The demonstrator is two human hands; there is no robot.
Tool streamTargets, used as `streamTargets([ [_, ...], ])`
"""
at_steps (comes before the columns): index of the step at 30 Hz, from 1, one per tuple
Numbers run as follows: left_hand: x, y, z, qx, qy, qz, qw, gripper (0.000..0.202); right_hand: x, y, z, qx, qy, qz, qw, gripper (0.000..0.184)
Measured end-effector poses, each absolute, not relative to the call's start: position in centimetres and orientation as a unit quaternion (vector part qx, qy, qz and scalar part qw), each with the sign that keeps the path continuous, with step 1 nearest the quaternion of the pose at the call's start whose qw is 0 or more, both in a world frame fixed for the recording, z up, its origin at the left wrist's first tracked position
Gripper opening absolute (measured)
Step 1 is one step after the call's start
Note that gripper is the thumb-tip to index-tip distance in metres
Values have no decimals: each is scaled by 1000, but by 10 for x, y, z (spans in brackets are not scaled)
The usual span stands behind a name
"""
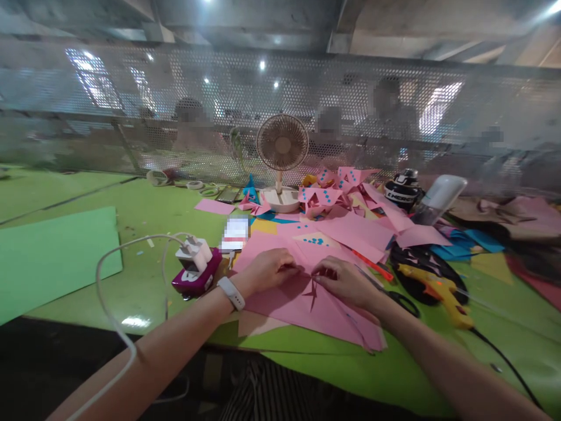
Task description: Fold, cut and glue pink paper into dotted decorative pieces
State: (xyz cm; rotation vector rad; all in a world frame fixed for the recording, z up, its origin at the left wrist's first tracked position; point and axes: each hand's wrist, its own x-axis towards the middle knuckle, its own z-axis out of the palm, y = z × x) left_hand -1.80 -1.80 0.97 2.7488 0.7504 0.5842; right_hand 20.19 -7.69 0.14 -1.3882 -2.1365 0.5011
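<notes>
Pink paper sheets [280,307] lie stacked on the green table in front of me. Over them my left hand [278,269], with a white watch band [231,293] at the wrist, is closed in a pinch; what its fingertips hold is too small to make out. Just to its right, my right hand [339,278] has thumb and fingers pinched on a small folded piece of pink paper [312,292], which points down toward the sheets. The fingertips of both hands are close together. Black-handled scissors [405,303] lie partly under my right forearm.
A yellow glue gun [442,289] rests on a black pad at right. A red pen-like tool [372,266] lies nearby. Behind stand a fan [283,146], pink folded paper shapes [322,199] and a black jar [402,190]. At left are a purple power block [199,278], cable and phone [235,234].
</notes>
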Motion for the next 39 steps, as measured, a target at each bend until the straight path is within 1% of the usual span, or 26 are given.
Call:
streamTargets([
  [4,-15,-19,5,914,300,232,144,18,201,-76,1,-523,-782,194,277,14],
  [8,-12,-20,3,904,319,233,161,14,201,-75,1,-524,-780,195,280,14],
  [13,-10,-21,2,895,340,233,172,18,200,-76,0,-524,-779,186,290,16],
  [18,-11,-21,3,889,360,222,177,16,195,-86,2,-516,-787,133,311,25],
  [20,-10,-22,2,885,364,226,182,15,192,-91,4,-494,-811,98,298,30],
  [24,-10,-23,1,873,374,238,203,12,188,-96,6,-466,-851,17,240,34],
  [26,-10,-24,2,866,378,250,211,11,188,-96,5,-457,-863,-4,216,35],
  [30,-16,-22,4,853,385,261,237,18,189,-95,4,-444,-873,-11,199,35],
  [32,-20,-20,3,855,383,250,246,17,189,-95,4,-444,-875,-10,191,36],
  [35,-24,-17,2,861,380,247,230,11,188,-95,4,-452,-873,-3,182,35],
  [39,-24,-17,3,855,399,245,223,14,187,-94,4,-461,-869,8,182,34],
])
